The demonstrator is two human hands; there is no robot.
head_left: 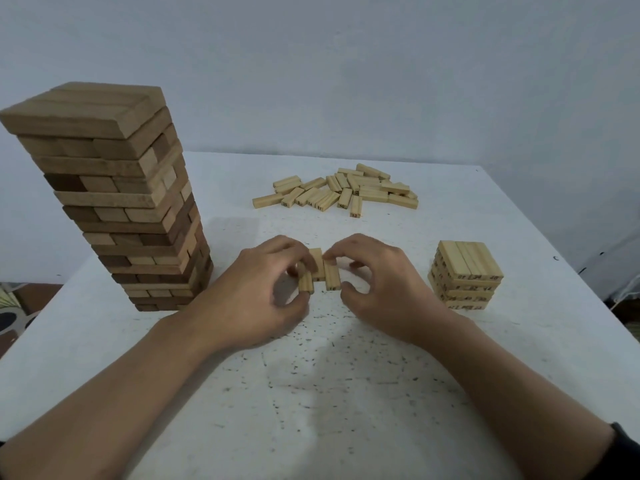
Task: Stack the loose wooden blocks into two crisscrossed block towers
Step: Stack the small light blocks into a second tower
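Note:
Three small pale wooden blocks [320,270] lie side by side on the white table [311,375], between my hands. My left hand [263,292] pinches the left block with thumb and fingers. My right hand [377,285] pinches the right block, fingertips at its far end and thumb near its close end. A pile of loose pale blocks [341,190] with printed numbers lies farther back. A short crisscrossed tower of the same pale blocks [465,275] stands at the right.
A tall crisscrossed tower of larger brown blocks [117,202] stands at the left, close to my left forearm. The table's surface is speckled with dark marks. A plain wall rises behind the table's far edge.

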